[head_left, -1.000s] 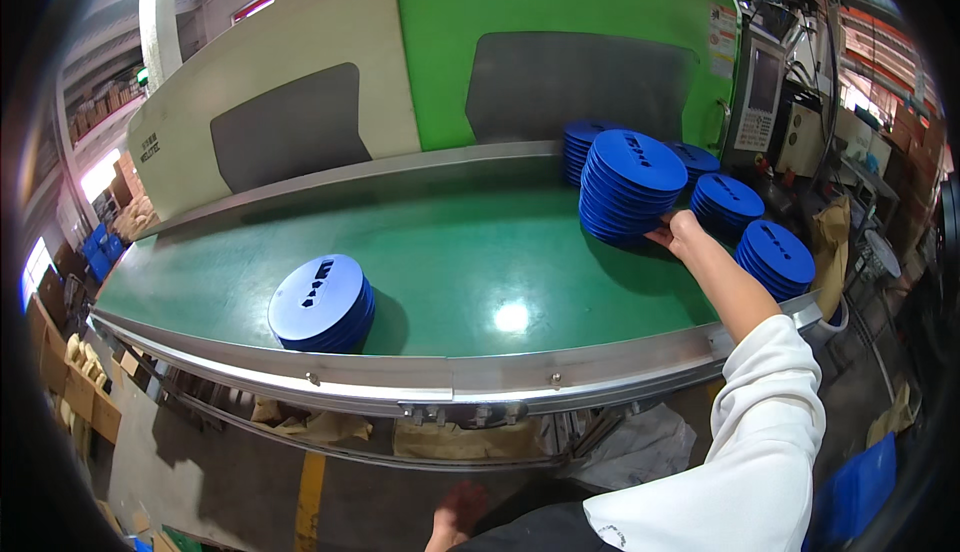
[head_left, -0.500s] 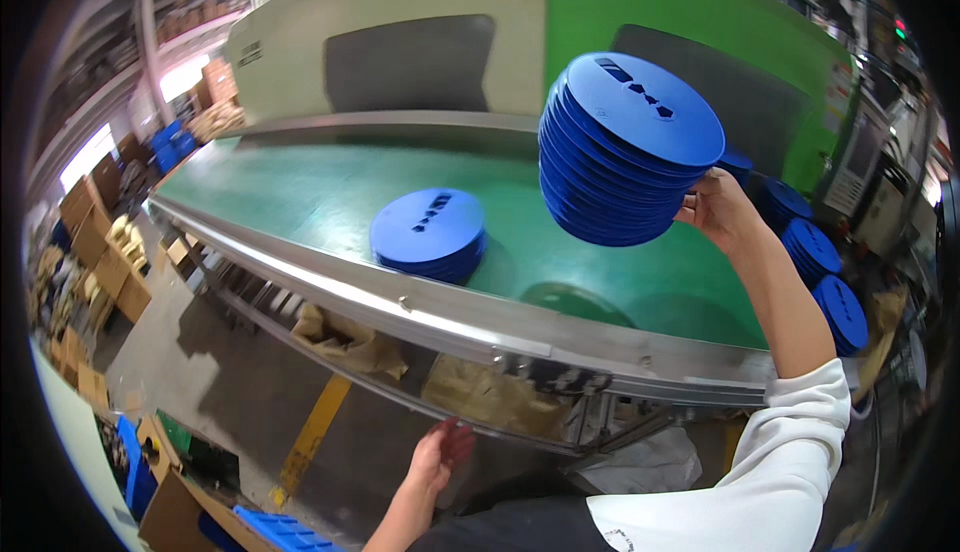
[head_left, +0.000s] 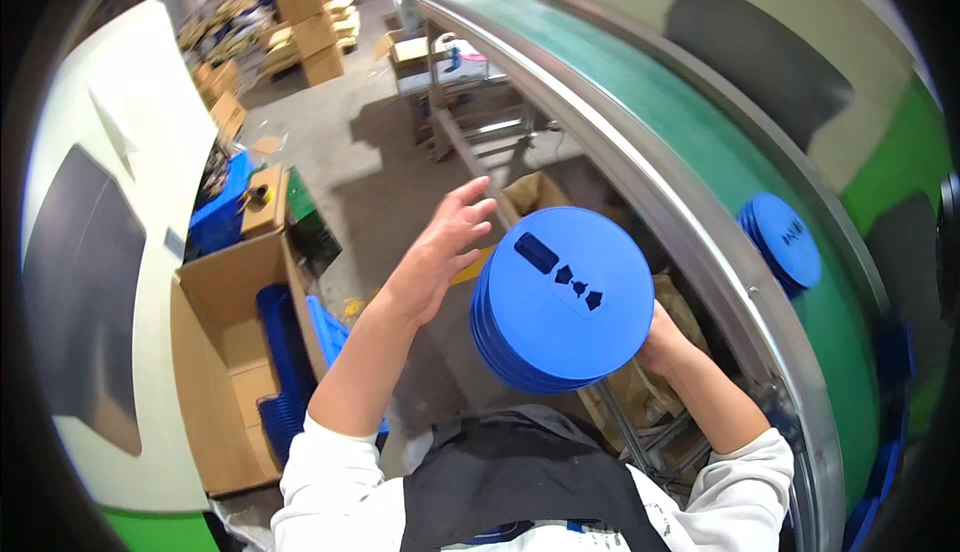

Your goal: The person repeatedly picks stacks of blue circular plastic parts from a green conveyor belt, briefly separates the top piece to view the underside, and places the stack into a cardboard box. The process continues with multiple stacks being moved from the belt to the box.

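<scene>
I have a stack of blue discs [head_left: 548, 324] up in front of my apron [head_left: 520, 472], off the belt, with the top disc's cut-out shapes facing me. My right hand [head_left: 664, 340] grips it at the right edge; most of those fingers are hidden behind and under the discs, so I cannot tell how far they curl. My left hand [head_left: 447, 252] is empty and open, fingers spread, near the stack's left side but apart from it. The lower discs show only as thin rims at the left. To my right, another blue stack [head_left: 785, 242] sits on the green belt [head_left: 690, 117]. On my left is an open cardboard box [head_left: 204, 362], its blue contents [head_left: 287, 352] partly covered by its wall and my forearm.
</scene>
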{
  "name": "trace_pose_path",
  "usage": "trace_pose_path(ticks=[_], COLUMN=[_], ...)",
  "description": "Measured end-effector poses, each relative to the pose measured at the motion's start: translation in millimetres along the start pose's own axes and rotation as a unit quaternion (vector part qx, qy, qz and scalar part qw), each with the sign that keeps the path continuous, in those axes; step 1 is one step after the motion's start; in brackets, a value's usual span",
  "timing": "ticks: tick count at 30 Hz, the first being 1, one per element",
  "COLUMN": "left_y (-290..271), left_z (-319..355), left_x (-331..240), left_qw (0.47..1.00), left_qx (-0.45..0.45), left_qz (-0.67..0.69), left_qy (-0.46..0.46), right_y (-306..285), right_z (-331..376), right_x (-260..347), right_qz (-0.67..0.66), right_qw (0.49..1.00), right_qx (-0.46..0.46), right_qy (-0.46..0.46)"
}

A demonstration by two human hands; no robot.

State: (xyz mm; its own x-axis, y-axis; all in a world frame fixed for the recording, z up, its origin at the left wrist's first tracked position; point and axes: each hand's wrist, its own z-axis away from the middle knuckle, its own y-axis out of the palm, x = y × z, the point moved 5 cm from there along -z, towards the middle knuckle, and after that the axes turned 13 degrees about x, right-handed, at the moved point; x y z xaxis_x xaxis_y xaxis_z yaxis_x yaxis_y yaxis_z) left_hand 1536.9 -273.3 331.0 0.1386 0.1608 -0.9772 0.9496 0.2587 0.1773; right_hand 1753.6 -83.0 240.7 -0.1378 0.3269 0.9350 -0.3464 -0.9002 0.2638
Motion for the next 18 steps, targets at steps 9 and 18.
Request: trace_pose_path(ticks=[9,18], left_y=[-131.7,-181.7], left_z=[117.4,223.1], left_x=[106.9,239.1], left_qw=[0.96,0.871], left_qx=[-0.01,-0.255], left_qz=[0.059,0.335], left_qy=[-0.273,-0.255], right_y=[110.8,187.1], right_z=[-154.6,-269.4], right_x=[-102.9,-147.6], right_qz=[0.086,0.242], right_qw=[0.942,0.821], right_qx=[0.315,0.483], right_qy=[0.082,0.188])
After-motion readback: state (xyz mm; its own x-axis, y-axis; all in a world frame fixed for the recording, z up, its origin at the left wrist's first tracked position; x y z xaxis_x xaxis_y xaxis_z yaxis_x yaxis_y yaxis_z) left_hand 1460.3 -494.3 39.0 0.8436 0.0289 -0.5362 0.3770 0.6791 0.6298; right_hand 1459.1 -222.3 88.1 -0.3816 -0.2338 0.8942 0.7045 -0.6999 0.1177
